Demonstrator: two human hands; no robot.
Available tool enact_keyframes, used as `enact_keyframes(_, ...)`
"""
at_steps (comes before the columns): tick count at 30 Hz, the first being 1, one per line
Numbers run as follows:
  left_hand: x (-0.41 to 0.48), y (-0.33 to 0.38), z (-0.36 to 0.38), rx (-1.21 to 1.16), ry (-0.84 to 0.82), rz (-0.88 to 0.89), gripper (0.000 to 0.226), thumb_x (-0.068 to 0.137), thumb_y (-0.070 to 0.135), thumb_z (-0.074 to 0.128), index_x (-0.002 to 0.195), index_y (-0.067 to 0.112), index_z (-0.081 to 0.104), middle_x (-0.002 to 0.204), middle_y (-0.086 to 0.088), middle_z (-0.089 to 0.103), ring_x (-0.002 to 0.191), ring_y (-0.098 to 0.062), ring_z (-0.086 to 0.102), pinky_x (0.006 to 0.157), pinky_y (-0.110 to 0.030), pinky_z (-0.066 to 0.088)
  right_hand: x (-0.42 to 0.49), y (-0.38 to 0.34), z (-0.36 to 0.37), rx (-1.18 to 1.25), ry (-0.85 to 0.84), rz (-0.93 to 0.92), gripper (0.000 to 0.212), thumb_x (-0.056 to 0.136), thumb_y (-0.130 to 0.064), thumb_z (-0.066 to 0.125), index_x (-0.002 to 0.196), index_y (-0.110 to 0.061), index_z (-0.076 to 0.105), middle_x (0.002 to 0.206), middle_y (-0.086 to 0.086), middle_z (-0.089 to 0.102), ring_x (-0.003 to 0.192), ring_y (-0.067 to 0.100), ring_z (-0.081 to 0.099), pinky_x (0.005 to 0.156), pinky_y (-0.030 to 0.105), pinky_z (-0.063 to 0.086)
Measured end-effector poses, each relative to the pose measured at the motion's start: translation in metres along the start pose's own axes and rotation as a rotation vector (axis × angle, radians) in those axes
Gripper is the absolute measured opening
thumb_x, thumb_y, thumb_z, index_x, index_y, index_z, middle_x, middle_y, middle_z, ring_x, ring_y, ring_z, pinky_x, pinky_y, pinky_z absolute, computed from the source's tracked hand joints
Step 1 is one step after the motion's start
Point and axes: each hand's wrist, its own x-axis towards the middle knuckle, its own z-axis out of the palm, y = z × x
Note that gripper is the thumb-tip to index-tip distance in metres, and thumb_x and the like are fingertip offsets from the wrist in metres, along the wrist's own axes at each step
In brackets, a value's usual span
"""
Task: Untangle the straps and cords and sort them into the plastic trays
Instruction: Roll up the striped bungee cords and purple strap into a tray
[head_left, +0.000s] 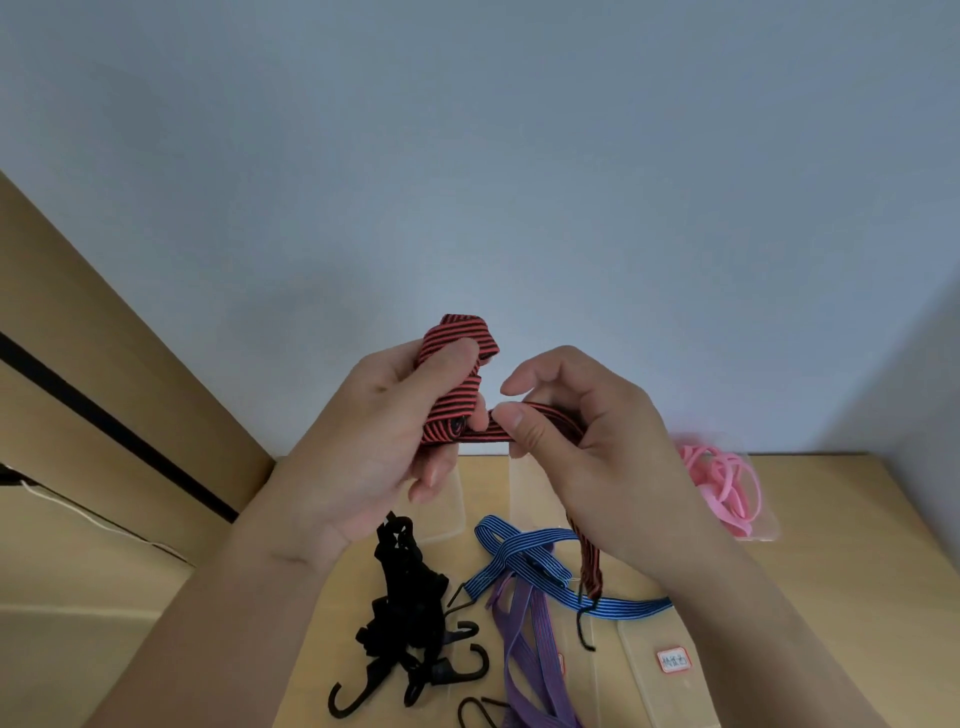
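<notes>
My left hand (374, 441) grips the wound-up end of the red-and-black striped strap (457, 395), up above the tabletop (831, 571), and my right hand (587, 441) pinches the next stretch between thumb and fingers. The tail hangs from my right palm and its black hook (586, 631) dangles over the blue strap (524, 556) (crossed over itself mid-table). A purple strap (524, 639) runs from there to the near edge. Black hooked cords (410, 597) clump by the left edge. Pink cords (722, 483) lie in a clear tray (763, 530) by the far edge, toward the right corner.
</notes>
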Motion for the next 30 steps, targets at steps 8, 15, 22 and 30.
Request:
enact_keyframes(8,-0.011,-0.014,0.011,1.004,0.155,0.336,0.046,0.097,0.049,0.039,0.141,0.037,0.041,0.107,0.015,0.066,0.089,-0.006,0.063,0.077,-0.037,0.054,-0.002,-0.002,0.008,0.327,0.043,0.270,0.014,0.102,-0.026,0.055,0.116,-0.022,0.057,0.069,0.002,0.069,0.066,0.015,0.053,0.067,0.031,0.046)
enact_keyframes(15,-0.026,-0.013,0.019,1.099,-0.069,0.320,0.064,0.100,0.052,0.033,0.160,0.042,0.012,0.121,0.018,0.042,0.098,-0.002,0.052,0.089,-0.026,0.046,-0.003,0.003,0.011,0.344,0.102,0.337,0.025,0.094,-0.040,0.064,0.087,-0.017,0.070,0.064,-0.010,0.058,0.053,0.001,0.048,0.056,0.016,0.034)
enact_keyframes(22,-0.006,-0.015,-0.006,0.129,-0.204,0.026,0.040,0.092,0.032,0.063,0.127,0.015,0.068,0.093,-0.013,0.068,0.074,-0.023,0.063,0.071,-0.036,0.061,-0.002,0.008,0.014,0.390,0.077,0.237,0.029,0.099,-0.036,0.056,0.100,-0.010,0.068,0.076,0.006,0.064,0.068,0.019,0.050,0.059,0.022,0.039)
enact_keyframes(30,-0.001,-0.046,0.003,0.742,0.232,0.540,0.048,0.078,0.035,0.078,0.125,0.027,0.068,0.095,0.011,0.065,0.080,-0.008,0.065,0.070,-0.033,0.058,0.001,0.004,0.025,0.520,0.103,0.534,0.051,0.093,-0.056,0.054,0.065,-0.014,0.049,0.057,0.002,0.043,0.049,0.013,0.028,0.044,0.023,0.021)
